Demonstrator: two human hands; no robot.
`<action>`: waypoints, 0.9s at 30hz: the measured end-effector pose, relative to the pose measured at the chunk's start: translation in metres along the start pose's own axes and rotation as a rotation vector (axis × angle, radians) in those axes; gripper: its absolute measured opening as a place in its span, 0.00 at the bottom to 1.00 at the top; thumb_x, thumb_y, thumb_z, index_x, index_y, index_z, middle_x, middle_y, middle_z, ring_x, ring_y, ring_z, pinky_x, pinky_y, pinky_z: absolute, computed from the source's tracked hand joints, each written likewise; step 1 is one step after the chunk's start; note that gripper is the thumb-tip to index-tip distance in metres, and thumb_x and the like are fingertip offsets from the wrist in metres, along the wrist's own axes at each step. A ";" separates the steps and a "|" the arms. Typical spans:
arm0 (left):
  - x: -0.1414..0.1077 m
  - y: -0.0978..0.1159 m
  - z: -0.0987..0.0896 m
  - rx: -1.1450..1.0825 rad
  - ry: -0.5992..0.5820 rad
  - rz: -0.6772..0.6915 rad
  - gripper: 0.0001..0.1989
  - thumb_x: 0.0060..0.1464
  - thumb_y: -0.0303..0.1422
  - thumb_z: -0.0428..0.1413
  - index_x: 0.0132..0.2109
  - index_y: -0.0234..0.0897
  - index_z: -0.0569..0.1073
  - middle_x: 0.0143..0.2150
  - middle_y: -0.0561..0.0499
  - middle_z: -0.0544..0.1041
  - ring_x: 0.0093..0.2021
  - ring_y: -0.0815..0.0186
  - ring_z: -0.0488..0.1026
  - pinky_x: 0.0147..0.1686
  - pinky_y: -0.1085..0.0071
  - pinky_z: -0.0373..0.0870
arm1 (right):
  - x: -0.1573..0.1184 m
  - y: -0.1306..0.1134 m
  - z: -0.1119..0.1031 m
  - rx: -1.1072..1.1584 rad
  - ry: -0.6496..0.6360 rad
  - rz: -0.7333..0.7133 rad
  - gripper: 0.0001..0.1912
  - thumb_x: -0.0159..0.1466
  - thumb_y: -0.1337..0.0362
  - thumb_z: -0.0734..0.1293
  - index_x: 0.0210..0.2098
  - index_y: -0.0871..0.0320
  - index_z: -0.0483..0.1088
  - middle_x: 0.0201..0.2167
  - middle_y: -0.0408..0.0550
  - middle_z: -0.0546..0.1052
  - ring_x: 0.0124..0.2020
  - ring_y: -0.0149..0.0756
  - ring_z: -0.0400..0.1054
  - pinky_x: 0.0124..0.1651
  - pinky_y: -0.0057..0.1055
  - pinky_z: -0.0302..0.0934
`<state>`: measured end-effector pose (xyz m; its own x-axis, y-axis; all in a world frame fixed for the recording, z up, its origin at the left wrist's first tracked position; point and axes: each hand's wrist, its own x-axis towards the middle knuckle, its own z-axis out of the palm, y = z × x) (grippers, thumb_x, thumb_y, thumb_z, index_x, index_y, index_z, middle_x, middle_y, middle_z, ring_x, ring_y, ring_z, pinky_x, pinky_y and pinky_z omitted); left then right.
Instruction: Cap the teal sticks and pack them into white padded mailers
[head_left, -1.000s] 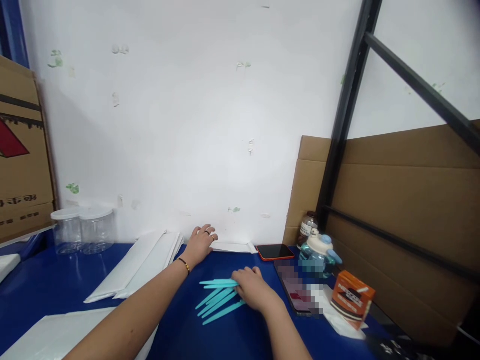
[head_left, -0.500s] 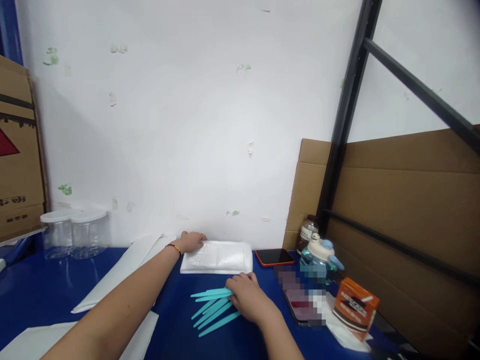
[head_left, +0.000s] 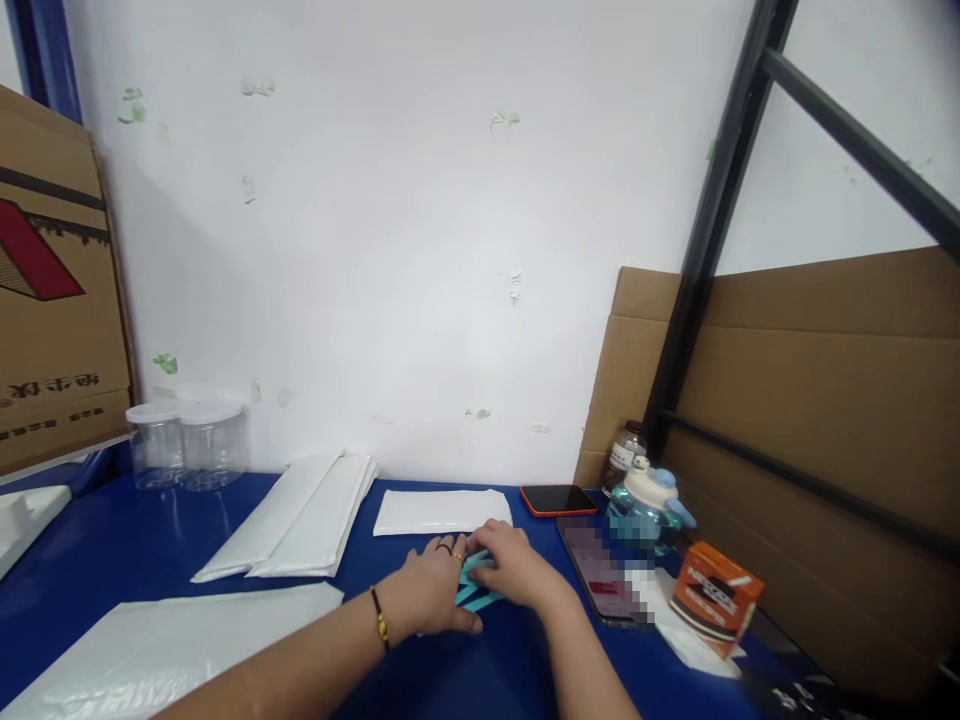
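Several flat turquoise strips with pointed ends (head_left: 480,603) lie on the blue tabletop (head_left: 457,680), mostly hidden under my two hands. My right hand (head_left: 517,565) is closed on their right ends, fingers bent. From the left, my left hand (head_left: 429,592) rests over the other ends, its fingers stretched out and its thumb apart. Just behind my hands a folded white packet (head_left: 439,511) lies flat near the wall, touched by neither hand as far as I can see.
White plastic mailers (head_left: 300,520) lie to the left, with another mailer (head_left: 180,640) nearer me. Two clear lidded jars (head_left: 212,450) stand behind them. On the right are an orange-edged phone (head_left: 559,499), another phone (head_left: 600,590), a water bottle (head_left: 649,505) and an orange box (head_left: 716,598).
My left hand has left the white packet and come down to the turquoise strips, beside my right hand. My right hand stays at the strips. The view has shifted slightly left.
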<state>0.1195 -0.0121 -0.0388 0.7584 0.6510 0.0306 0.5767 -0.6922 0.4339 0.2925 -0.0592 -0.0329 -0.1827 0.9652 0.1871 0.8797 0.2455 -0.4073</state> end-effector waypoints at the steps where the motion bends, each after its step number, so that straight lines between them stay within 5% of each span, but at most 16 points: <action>1: -0.007 0.006 0.007 0.037 0.000 -0.037 0.46 0.37 0.49 0.59 0.62 0.37 0.56 0.60 0.32 0.60 0.60 0.39 0.53 0.51 0.41 0.53 | -0.003 0.005 -0.003 0.029 0.026 0.034 0.12 0.54 0.64 0.66 0.39 0.53 0.67 0.40 0.45 0.68 0.45 0.38 0.60 0.47 0.34 0.52; 3: -0.015 0.010 0.014 0.093 -0.013 -0.092 0.38 0.48 0.45 0.53 0.63 0.36 0.54 0.63 0.33 0.54 0.63 0.43 0.47 0.55 0.41 0.46 | -0.007 0.014 -0.006 0.056 0.055 0.152 0.13 0.52 0.64 0.67 0.39 0.55 0.67 0.39 0.47 0.68 0.43 0.38 0.62 0.45 0.33 0.55; 7: -0.018 -0.009 0.006 0.109 -0.020 0.028 0.28 0.56 0.39 0.43 0.63 0.39 0.53 0.64 0.40 0.54 0.64 0.51 0.47 0.58 0.46 0.44 | -0.006 0.023 0.003 0.165 -0.003 0.334 0.15 0.51 0.64 0.67 0.38 0.58 0.67 0.36 0.47 0.67 0.31 0.33 0.66 0.33 0.29 0.60; 11: -0.011 -0.043 -0.005 0.115 -0.056 0.183 0.26 0.57 0.37 0.43 0.63 0.44 0.54 0.63 0.44 0.56 0.63 0.55 0.50 0.59 0.51 0.46 | 0.002 0.016 0.015 0.477 -0.111 0.265 0.17 0.50 0.69 0.66 0.41 0.57 0.65 0.33 0.42 0.68 0.22 0.25 0.64 0.24 0.23 0.60; 14: -0.009 -0.057 -0.005 0.088 -0.014 0.259 0.25 0.57 0.36 0.44 0.62 0.46 0.55 0.62 0.46 0.59 0.62 0.58 0.52 0.60 0.56 0.46 | 0.002 0.013 0.014 0.473 -0.093 0.221 0.21 0.44 0.72 0.70 0.39 0.57 0.67 0.32 0.41 0.68 0.24 0.26 0.65 0.25 0.21 0.58; 18: -0.014 -0.057 -0.007 0.042 0.070 0.241 0.27 0.55 0.36 0.48 0.61 0.45 0.55 0.61 0.47 0.60 0.60 0.58 0.56 0.59 0.60 0.50 | 0.001 0.012 0.009 0.265 -0.026 0.190 0.20 0.38 0.70 0.74 0.31 0.59 0.69 0.28 0.40 0.69 0.26 0.27 0.62 0.25 0.21 0.54; 27: -0.020 -0.056 -0.022 0.028 0.178 0.199 0.16 0.51 0.35 0.53 0.48 0.44 0.69 0.48 0.52 0.70 0.48 0.62 0.67 0.48 0.70 0.60 | 0.006 0.012 0.015 0.224 -0.027 0.123 0.03 0.52 0.68 0.64 0.26 0.60 0.70 0.21 0.42 0.71 0.23 0.27 0.61 0.25 0.21 0.51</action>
<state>0.0653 0.0201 -0.0440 0.7937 0.5442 0.2719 0.4317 -0.8187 0.3787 0.2949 -0.0496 -0.0504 -0.0951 0.9903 0.1012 0.7772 0.1374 -0.6141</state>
